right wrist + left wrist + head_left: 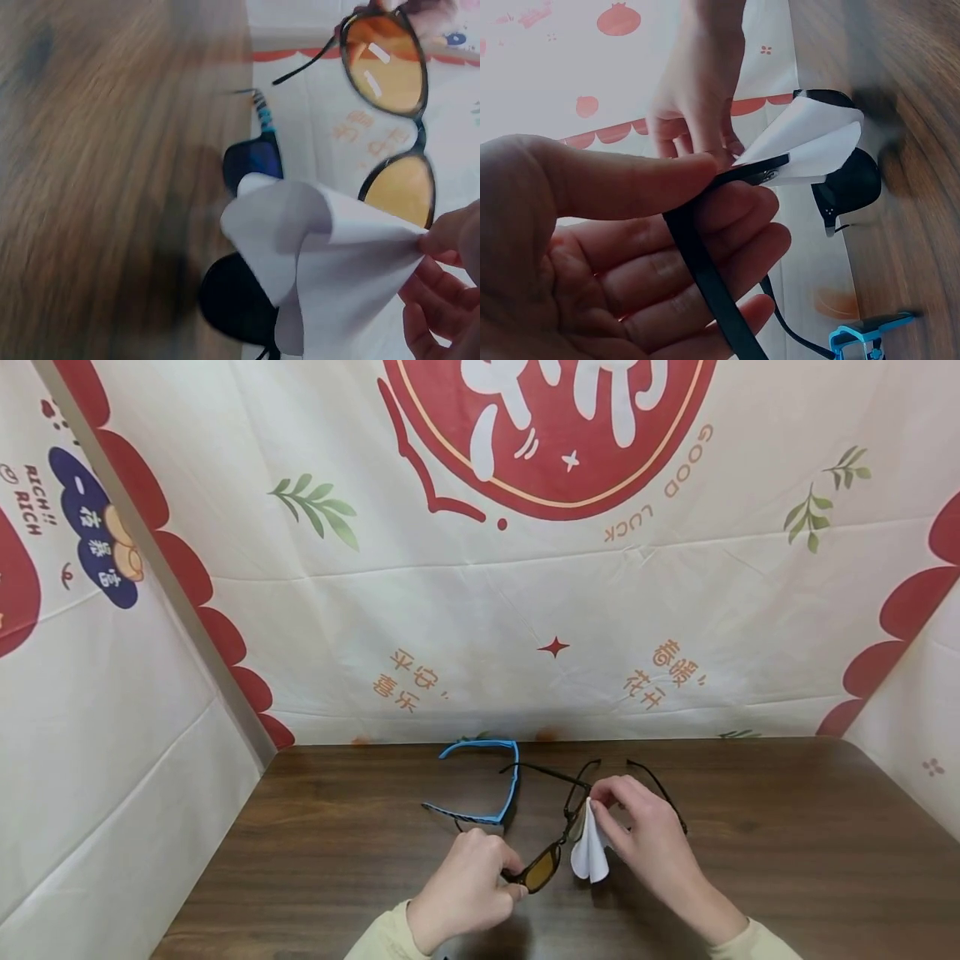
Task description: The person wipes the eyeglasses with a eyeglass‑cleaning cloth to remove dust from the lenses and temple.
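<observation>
My left hand [468,885] pinches a pair of black-framed sunglasses [542,870] with amber lenses by one end of the frame. The sunglasses are held up off the table, tilted, with a temple unfolded toward the back. Between the thumb and fingertips of my right hand [647,827] is the top of a thin white cloth [590,852], which hangs folded beside the far lens. In the right wrist view, the cloth [330,247] overlaps the lower part of that lens; whether it touches the glass I cannot tell.
Blue-framed glasses [514,777] lie on the brown wooden table [337,843], left of centre toward the back. Another pair of dark glasses [660,787] lies behind my right hand, partly hidden. A printed white cloth backdrop [480,610] hangs along the table's rear edge.
</observation>
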`<move>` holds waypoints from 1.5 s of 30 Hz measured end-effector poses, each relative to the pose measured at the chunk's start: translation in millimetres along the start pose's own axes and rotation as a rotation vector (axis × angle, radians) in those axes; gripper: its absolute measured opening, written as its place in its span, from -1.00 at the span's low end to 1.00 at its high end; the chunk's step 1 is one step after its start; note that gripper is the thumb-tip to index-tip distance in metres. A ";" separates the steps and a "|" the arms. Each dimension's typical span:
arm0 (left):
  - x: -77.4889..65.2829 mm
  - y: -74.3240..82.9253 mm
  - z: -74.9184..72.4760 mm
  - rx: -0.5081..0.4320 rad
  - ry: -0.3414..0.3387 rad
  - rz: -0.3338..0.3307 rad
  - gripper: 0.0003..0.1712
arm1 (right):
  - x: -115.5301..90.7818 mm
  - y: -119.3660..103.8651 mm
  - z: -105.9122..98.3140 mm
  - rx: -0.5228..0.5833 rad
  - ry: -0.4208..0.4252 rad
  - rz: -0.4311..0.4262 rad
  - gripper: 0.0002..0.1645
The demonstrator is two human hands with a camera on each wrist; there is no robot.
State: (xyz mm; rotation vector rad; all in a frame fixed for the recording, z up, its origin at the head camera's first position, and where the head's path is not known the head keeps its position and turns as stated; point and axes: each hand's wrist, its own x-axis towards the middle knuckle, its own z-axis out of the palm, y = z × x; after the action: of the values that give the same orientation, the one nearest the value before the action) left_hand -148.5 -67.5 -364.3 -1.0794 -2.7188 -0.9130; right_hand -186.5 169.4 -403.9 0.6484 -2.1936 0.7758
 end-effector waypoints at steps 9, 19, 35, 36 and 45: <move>2.4 -1.0 -2.0 0.034 0.031 0.006 -0.89 | -4.3 -12.6 3.0 0.139 -0.084 -0.066 -0.83; -3.6 2.1 -3.5 0.004 0.002 0.023 -0.88 | 4.7 -2.7 -5.1 -0.032 0.002 0.015 -0.71; -7.5 -1.2 -7.7 0.005 0.043 0.012 -0.86 | -0.5 -9.6 0.9 0.108 -0.062 -0.068 -0.78; -8.0 -1.2 -8.0 -0.001 0.035 0.009 -0.87 | 0.3 -8.3 0.5 0.092 -0.055 -0.051 -0.70; -9.3 0.6 -7.6 -0.013 -0.004 0.000 -0.88 | 6.2 -2.4 -2.1 0.000 -0.002 -0.017 -0.64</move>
State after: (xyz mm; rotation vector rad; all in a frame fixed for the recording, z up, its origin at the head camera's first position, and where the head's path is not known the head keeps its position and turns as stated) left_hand -142.3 -76.9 -360.4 -1.0848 -2.7197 -0.9304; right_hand -187.9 167.9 -397.1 0.6672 -2.1874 0.7674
